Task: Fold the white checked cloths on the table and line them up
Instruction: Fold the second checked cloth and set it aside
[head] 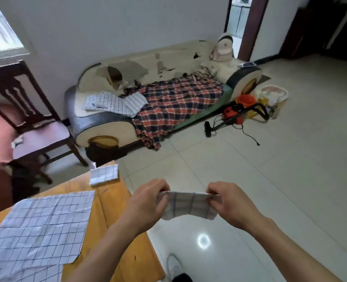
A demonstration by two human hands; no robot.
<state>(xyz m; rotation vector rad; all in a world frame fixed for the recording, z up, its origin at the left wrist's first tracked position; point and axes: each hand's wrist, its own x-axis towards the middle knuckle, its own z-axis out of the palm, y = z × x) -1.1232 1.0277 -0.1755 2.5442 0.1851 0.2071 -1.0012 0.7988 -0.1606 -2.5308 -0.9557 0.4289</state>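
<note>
Evenly bright, lit by soft daylight from the window (pixel 0 27) at far left, blown out to white. Round glare spot on the glossy floor (pixel 203 241) near the feet. Faint, soft shadows only. Strong wide-angle bending at the edges, walls leaning outward. Slight motion blur throughout, heaviest on the chair (pixel 32 110) at left. Dim in the far right corner.

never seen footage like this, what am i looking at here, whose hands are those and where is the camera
There is no machine here: a person wears one wide-angle camera on the head, looking forward and down at their own hands. The left hand and right hand each pinch an end of a folded checked cloth, held in the air over the tiled floor, just off the table's edge. On the wooden table lie an unfolded checked cloth, spread flat, and a small folded cloth near the far corner. Behind stand a sofa and a chair.
</note>
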